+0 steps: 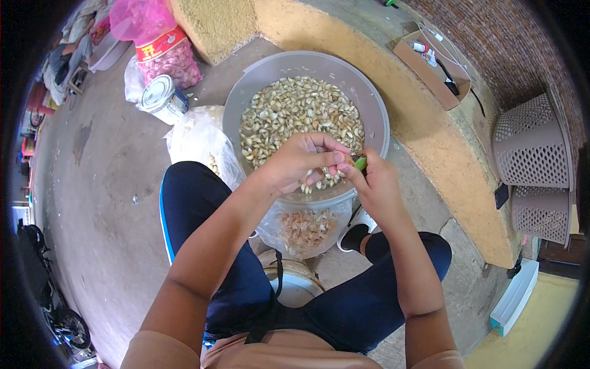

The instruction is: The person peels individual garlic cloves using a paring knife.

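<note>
A large grey bowl [369,98] full of peeled garlic cloves [295,111] stands on the floor between my knees. Over its near rim my left hand [298,161] pinches a small clove between thumb and fingers. My right hand [375,184] is closed around a small knife with a green handle [360,162], its tip meeting the clove. Below the hands a clear plastic bag holds brownish garlic skins [305,229].
A clear plastic bag of unpeeled garlic [200,138] lies left of the bowl. Farther left stand a tin can [161,95] and a pink net sack of garlic [169,58]. A yellow ledge [430,135] curves behind the bowl, carrying a cardboard box [430,71]. Two plastic baskets [531,150] sit at the right.
</note>
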The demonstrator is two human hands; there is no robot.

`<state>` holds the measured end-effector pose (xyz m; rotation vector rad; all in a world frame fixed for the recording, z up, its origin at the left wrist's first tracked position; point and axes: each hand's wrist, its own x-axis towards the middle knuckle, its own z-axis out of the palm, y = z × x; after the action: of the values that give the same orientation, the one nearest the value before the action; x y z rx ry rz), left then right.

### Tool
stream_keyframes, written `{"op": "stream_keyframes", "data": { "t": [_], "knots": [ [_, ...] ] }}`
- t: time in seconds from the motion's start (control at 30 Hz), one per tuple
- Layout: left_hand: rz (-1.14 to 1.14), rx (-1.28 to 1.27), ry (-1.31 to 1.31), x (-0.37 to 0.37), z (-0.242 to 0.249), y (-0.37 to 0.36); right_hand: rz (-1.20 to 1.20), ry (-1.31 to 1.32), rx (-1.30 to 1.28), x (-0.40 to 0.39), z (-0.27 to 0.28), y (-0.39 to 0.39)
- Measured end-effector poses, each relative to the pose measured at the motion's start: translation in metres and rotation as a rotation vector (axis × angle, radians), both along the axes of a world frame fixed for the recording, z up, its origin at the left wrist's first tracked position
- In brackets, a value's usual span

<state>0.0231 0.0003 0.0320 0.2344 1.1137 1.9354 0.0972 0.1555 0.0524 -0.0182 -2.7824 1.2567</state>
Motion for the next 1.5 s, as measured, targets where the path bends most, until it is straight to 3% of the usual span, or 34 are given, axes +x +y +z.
{"op": "stream_keyframes", "data": {
  "t": [0.37,1.07,1.27,1.5],
  "knots": [
    [-0.041,-0.014,-0.056,-0.006,-0.006,-0.002,0.025,0.042,0.149,-0.002,-0.008,-0.001],
    [0.055,0.069,-0.137,0.002,-0.006,0.005,-0.027,0.092,0.101,0.0,-0.013,-0.003],
    [0.036,0.036,-0.044,0.005,0.006,0.004,-0.049,0.149,-0.076,0.001,-0.019,-0.001],
    [-0.012,-0.106,0.253,0.006,0.022,-0.002,-0.051,0.227,0.035,0.003,-0.014,0.0]
  ]
}}
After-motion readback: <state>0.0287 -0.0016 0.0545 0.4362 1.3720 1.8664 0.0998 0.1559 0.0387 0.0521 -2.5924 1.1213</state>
